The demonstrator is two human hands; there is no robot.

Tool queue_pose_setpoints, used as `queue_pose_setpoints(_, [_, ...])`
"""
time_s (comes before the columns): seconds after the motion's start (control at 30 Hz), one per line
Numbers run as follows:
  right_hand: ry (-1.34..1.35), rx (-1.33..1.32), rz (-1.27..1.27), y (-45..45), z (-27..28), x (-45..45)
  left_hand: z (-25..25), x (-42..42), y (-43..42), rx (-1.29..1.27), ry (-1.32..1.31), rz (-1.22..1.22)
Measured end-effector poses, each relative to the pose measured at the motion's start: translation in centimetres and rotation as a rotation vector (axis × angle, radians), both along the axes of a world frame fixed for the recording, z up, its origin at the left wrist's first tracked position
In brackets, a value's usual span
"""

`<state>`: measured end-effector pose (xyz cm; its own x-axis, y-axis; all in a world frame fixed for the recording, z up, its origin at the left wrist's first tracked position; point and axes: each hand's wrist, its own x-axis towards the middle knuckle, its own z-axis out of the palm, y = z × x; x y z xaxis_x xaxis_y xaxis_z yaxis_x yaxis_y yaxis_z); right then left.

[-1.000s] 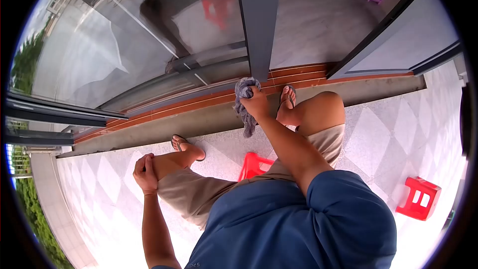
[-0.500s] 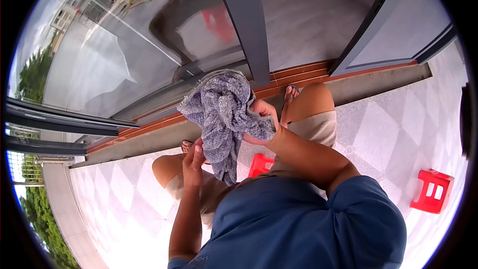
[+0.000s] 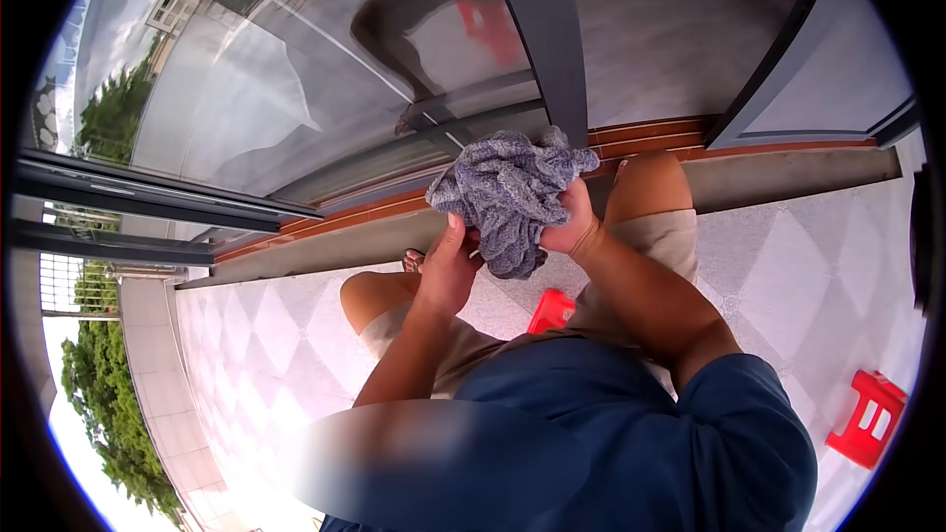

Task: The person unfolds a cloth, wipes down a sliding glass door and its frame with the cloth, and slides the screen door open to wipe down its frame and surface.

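The left grip (image 3: 450,268) and right grip (image 3: 572,221) grasped the cloth (image 3: 505,189), already gathered into a bunch, its folds left unsmoothed.

The single view is taken from head height, aimed forward and steeply downward in a wide circle; the blue T-shirt (image 3: 709,443) is seen closest, left hand (image 3: 448,274) and right hand (image 3: 572,220) mid-frame, glass panel (image 3: 246,89) beyond.

1. Looks like a tiled outdoor terrace or porch (image 3: 296,345).
2. Has a pale, diamond-patterned floor (image 3: 788,261), edged by a low wall (image 3: 163,365) with trees (image 3: 110,394) beyond.
3. Opens past a grey-framed glass panel (image 3: 222,113) and over a red-brown sill (image 3: 652,135) onto a grey-floored room (image 3: 670,49).
4. Includes a red stool (image 3: 855,440).
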<state>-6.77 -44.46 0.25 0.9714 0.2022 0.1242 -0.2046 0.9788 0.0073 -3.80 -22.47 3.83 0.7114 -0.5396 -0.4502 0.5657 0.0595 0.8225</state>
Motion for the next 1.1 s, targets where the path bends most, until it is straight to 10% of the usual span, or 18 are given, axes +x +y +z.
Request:
queue_pose_setpoints(0.53, [0.350,-0.242,-0.299,1.5,-0.3,2.2,5.9,3.6,0.7,0.128,-0.520,0.654])
queue_pose_setpoints(1.1, [0.556,-0.290,-0.494,0.4,-3.2,2.7,9.9,7.5,6.2,0.010,-0.812,0.649])
